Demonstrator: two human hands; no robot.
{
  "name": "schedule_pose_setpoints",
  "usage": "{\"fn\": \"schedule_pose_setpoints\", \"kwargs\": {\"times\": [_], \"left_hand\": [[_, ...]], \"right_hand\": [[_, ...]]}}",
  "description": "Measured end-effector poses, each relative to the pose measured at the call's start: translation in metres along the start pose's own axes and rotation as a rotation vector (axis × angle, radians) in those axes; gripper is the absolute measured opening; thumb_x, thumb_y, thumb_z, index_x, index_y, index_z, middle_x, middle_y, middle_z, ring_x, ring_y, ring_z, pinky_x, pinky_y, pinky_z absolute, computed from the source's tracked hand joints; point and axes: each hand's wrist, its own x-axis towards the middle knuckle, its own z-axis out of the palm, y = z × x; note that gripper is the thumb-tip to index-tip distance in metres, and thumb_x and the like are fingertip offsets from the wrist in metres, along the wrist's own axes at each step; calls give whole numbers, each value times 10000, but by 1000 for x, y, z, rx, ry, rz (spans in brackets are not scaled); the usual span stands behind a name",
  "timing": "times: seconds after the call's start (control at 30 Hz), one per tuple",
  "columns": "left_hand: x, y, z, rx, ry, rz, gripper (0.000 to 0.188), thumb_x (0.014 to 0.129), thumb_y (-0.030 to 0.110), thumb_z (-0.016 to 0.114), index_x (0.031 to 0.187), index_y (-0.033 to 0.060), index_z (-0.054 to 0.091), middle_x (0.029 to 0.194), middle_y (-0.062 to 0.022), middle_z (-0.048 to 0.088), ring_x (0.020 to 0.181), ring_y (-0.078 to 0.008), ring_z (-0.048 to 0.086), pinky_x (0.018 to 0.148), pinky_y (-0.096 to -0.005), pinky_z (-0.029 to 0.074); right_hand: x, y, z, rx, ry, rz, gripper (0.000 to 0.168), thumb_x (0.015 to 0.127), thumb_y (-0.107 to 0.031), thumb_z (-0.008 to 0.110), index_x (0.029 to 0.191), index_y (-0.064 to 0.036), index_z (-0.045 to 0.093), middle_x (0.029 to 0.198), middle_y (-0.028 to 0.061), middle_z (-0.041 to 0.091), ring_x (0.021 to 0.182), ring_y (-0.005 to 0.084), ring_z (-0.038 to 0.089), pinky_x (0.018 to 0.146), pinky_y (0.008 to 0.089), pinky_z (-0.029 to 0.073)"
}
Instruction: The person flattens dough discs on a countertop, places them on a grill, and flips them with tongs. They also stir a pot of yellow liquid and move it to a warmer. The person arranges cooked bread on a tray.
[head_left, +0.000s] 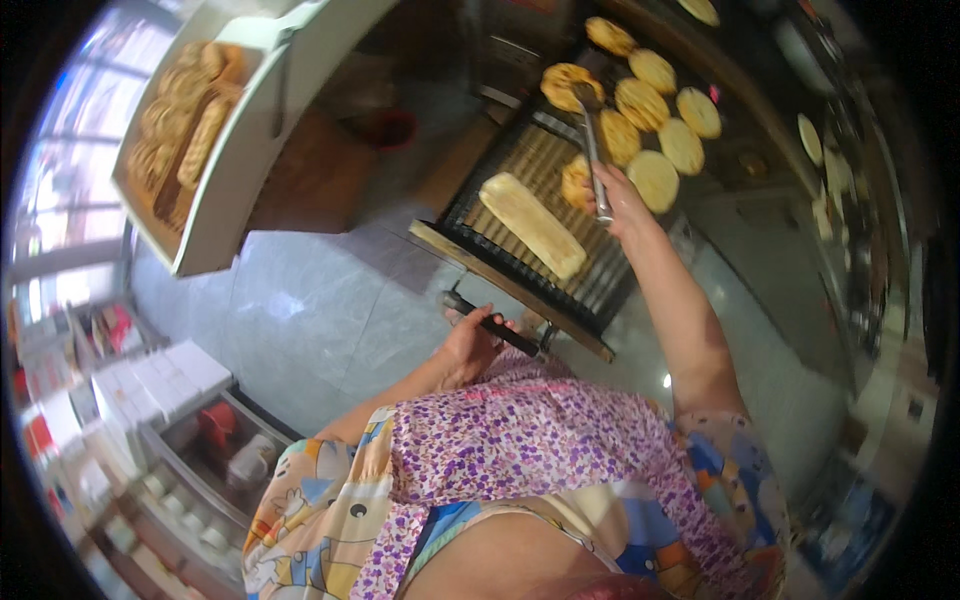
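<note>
My right hand (619, 196) is closed around the handle of metal tongs (593, 142), whose tip rests on a browned round flatbread (566, 85). Several more round flatbreads (653, 181) lie near it on the dark cooking surface. A long oval flatbread (533, 225) lies by itself on the slatted rack (517, 154), left of my right hand. My left hand (474, 343) grips a black bar handle (501, 328) at the front of the rack, beside its wooden edge (525, 296). The far end of the tongs partly hides the bread beneath.
At the upper left, a white-sided display case (259, 142) holds braided breads (204, 142). White boxes (161, 379) and a grey crate (247, 420) with a red container stand at the lower left. A red-rimmed bin (394, 129) sits beyond the case. More flatbread (809, 140) lies at the right.
</note>
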Motion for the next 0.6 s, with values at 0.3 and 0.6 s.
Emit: {"fn": "schedule_pose_setpoints", "kwargs": {"times": [0.3, 0.6], "left_hand": [[14, -3, 5, 48, 12, -11, 187, 925, 314, 470, 821, 164, 507, 793, 44, 558, 818, -117, 560, 668, -271, 357], [2, 5, 6, 53, -121, -40, 148, 914, 307, 522, 850, 173, 518, 796, 69, 566, 839, -81, 573, 672, -246, 372]], "right_hand": [[-85, -75, 42, -444, -11, 23, 377, 948, -205, 489, 1300, -86, 424, 771, 0, 533, 523, 59, 479, 411, 197, 390], [-4, -102, 365, -477, -635, 16, 174, 947, -221, 482, 1022, -68, 514, 703, 15, 564, 513, 72, 504, 416, 209, 412]]}}
